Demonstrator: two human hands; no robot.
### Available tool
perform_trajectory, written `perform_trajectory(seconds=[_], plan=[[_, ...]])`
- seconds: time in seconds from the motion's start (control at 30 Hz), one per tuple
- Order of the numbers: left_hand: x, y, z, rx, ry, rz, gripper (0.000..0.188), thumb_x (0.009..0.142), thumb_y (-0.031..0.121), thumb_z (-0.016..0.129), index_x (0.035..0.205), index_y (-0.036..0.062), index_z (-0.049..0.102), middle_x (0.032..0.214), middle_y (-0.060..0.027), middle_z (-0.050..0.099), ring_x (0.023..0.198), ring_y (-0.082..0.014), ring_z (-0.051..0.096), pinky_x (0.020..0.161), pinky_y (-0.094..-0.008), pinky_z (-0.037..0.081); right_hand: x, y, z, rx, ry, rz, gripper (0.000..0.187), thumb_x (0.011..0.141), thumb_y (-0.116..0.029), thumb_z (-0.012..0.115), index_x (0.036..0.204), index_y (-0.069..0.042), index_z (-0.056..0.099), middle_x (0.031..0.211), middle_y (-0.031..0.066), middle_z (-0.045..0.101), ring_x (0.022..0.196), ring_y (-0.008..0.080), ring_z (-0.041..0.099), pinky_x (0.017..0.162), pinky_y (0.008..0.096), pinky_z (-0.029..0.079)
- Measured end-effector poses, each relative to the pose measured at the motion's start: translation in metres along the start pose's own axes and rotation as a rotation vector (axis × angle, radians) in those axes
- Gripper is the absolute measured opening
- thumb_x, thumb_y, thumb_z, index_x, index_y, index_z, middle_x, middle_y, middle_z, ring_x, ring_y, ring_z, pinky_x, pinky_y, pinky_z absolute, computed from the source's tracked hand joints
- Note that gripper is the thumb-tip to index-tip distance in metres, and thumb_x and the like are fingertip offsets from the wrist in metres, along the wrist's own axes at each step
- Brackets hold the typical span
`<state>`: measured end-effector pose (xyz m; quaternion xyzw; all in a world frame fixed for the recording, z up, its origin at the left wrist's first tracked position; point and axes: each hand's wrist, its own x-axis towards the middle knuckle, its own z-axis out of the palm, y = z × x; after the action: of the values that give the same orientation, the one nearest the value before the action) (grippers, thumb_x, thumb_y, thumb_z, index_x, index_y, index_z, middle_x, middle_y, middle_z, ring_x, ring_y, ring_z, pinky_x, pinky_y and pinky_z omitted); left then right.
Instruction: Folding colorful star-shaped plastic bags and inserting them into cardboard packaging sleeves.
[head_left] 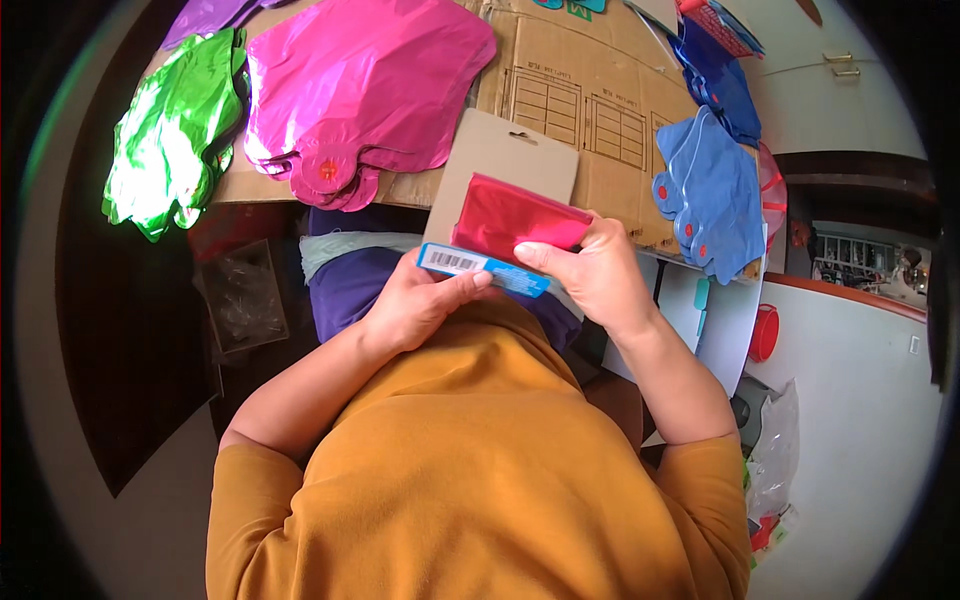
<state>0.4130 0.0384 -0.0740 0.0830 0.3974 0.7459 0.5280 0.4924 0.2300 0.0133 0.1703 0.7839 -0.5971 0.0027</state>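
Your left hand (415,305): grip clamped on the blue strip (455,262) with a barcode, thumb flat on its face. Your right hand (605,270): grip clamped on the folded red foil (518,215), thumb on top, other fingers mostly hidden behind. Foil lies against the tan card (500,160), which has a hang slot near its top; blue strip runs across the lower end. You've got all this over your lap, in front of your mustard shirt (470,450), card's upper part overlapping the brown cardboard (530,40) in view. On the cardboard: glossy pink foil pile (370,80) left of the card, green foil pile (180,120) further left, overhanging the near edge, blue foil pile (712,190) at right, also overhanging.
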Motion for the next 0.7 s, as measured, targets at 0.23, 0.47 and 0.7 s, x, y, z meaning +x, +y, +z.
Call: perform_trajectory(seconds=[0.23,0.47,0.7], plan=[[-0.001,0.021,0.013,0.224,0.027,-0.056,0.017,0.091,0.017,0.068,0.099,0.002,0.067,0.089,-0.0031,0.069,0.084,-0.0098,0.063,0.076,-0.026,0.052,-0.009,-0.002,0.015,0.331,0.004,0.151,0.016,0.08,-0.011,0.074,0.092,0.0,0.071,0.083,0.0013,0.07,0.076,0.006,0.06,0.069,0.0247,0.049],[0.0,0.0,0.009,0.024,0.076,0.051,0.015,0.092,0.014,0.066,0.103,0.0047,0.063,0.094,-0.0025,0.068,0.087,-0.0104,0.065,0.076,-0.0264,0.054,-0.014,0.008,0.013,0.188,-0.006,0.264,0.02,0.083,-0.013,0.07,0.099,-0.001,0.069,0.085,0.0001,0.068,0.076,0.0072,0.059,0.069,0.0248,0.049],[0.002,0.002,0.012,-0.072,0.094,0.002,0.018,0.092,0.01,0.064,0.109,0.004,0.06,0.1,-0.0053,0.068,0.091,-0.0154,0.067,0.079,-0.0306,0.056,-0.001,-0.013,-0.009,0.24,-0.176,0.321,0.026,0.092,-0.026,0.064,0.099,-0.001,0.067,0.085,0.0021,0.067,0.074,0.008,0.06,0.069,0.0244,0.049]])
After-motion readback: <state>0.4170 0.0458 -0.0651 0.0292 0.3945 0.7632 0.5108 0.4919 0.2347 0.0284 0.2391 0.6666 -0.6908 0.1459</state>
